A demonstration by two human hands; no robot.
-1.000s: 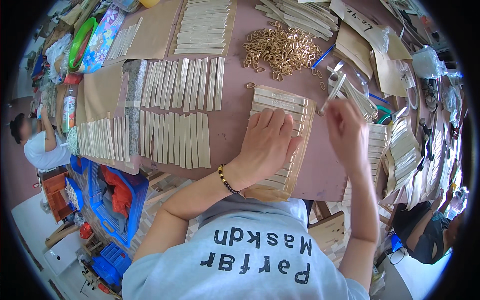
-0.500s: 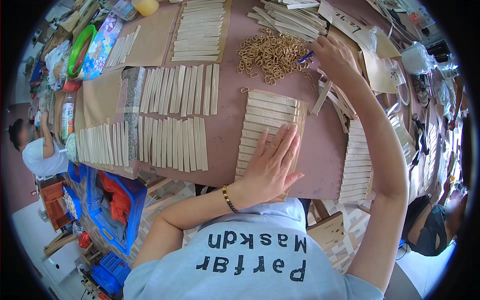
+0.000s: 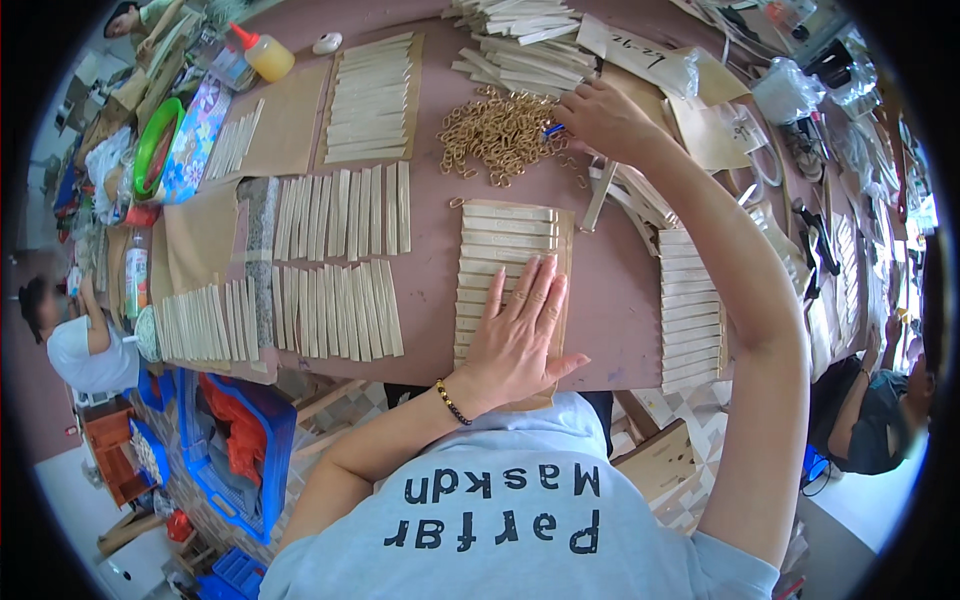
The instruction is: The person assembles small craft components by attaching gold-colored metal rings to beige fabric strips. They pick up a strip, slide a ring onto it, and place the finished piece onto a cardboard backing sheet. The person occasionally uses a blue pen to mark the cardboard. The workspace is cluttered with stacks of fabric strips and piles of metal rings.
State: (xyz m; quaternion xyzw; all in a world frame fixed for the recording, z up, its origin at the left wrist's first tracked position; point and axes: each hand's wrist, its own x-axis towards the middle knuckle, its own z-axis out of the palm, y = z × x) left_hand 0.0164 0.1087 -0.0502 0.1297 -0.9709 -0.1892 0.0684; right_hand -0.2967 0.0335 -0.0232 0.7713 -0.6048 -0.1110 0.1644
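Observation:
My left hand point(image 3: 515, 335) lies flat, fingers stretched out, on a row of pale flat strips point(image 3: 505, 240) set side by side on a brown card point(image 3: 562, 260) close to me. Farther off, my right hand point(image 3: 605, 122) is closed around a slim blue tool point(image 3: 553, 130), whose kind I cannot make out. Its tip reaches the right edge of a heap of small gold oval rings point(image 3: 495, 135). One gold ring point(image 3: 456, 202) lies apart, by the top left corner of the card.
More strips lie in rows at left point(image 3: 340, 310) and on a card at right point(image 3: 690, 310). A loose strip pile point(image 3: 530, 60) is behind the rings. A yellow glue bottle point(image 3: 268, 58) stands far left. Black scissors point(image 3: 820, 240) lie right. Other people work at both sides.
The whole view has shifted, so the table things sit lower and farther left. My left hand stays flat on the strips; my right hand keeps the blue tool at the rings.

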